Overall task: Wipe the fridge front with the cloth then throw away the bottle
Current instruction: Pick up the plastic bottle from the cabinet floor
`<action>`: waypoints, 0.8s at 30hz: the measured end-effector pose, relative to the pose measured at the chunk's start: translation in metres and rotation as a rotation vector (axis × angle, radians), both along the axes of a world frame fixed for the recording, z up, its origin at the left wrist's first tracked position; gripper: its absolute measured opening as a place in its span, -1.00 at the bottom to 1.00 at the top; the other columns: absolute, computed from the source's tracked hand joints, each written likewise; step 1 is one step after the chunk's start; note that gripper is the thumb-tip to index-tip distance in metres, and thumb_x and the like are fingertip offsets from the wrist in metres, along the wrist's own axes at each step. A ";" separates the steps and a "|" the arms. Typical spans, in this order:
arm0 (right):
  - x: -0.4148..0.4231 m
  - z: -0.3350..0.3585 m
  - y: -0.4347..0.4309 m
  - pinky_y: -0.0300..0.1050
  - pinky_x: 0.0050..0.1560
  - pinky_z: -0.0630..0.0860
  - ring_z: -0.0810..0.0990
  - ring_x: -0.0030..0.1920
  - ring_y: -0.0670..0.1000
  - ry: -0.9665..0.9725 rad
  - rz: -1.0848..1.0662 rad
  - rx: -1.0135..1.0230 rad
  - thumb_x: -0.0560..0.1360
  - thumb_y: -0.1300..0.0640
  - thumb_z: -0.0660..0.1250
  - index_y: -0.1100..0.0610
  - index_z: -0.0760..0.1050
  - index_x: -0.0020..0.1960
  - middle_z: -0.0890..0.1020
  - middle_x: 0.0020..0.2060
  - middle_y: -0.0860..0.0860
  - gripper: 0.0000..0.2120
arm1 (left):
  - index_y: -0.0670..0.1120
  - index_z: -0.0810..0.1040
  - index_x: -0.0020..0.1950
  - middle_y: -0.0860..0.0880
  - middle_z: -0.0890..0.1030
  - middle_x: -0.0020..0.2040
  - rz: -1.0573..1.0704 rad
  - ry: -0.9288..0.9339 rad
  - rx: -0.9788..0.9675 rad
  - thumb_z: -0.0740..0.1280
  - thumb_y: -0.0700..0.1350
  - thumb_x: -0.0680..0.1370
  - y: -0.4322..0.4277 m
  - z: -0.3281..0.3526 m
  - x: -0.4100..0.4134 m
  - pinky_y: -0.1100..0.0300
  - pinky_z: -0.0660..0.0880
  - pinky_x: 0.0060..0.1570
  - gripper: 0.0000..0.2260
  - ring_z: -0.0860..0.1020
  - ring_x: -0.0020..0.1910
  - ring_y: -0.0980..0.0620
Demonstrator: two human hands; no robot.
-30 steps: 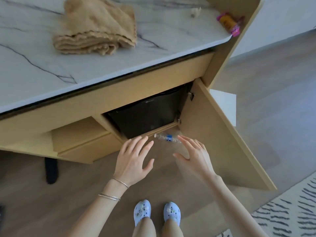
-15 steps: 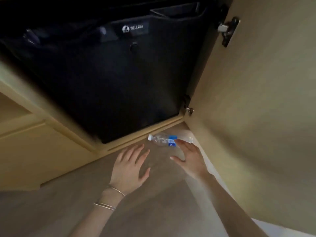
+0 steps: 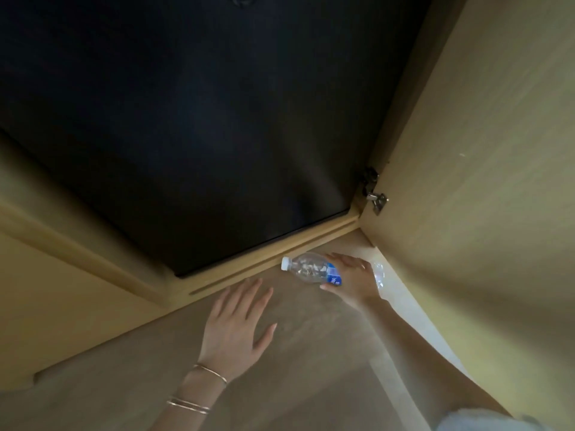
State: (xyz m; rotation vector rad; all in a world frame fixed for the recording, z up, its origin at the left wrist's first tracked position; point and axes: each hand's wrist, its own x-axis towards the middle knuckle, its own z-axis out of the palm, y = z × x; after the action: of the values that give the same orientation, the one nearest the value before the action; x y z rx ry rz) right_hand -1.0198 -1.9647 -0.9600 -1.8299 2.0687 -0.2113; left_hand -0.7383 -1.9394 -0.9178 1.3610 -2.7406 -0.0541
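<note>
My right hand (image 3: 350, 276) has closed round the bottle (image 3: 306, 269) just below the fridge (image 3: 186, 119), where before it only reached; left hand (image 3: 236, 318) spread, empty; disposal step looks begun.

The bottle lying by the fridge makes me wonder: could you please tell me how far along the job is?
Done: wiping can't be confirmed; the dark fridge front shows no cloth on it. In hand: the right hand has its grip around the bottle, which lies on the floor. The left hand is open, holding nothing. Left: lift the bottle and bin it.
</note>
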 end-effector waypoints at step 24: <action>0.046 0.460 0.189 -0.23 -0.10 0.39 0.54 0.08 -0.10 -0.216 -0.328 0.182 0.38 -0.23 0.37 -0.23 0.32 0.33 0.50 0.18 -0.25 -0.45 | -0.06 0.51 0.38 -0.09 0.51 0.39 -0.030 0.054 0.139 0.19 0.15 0.50 0.090 0.402 0.029 -0.08 0.29 0.36 -0.48 0.45 0.37 -0.10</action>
State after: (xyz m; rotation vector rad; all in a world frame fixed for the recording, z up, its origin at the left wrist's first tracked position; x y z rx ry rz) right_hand -0.9733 -1.7761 -0.5004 -1.2964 2.1430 -0.2823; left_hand -0.7095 -1.8494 -0.5159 1.3290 -2.7577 -0.2837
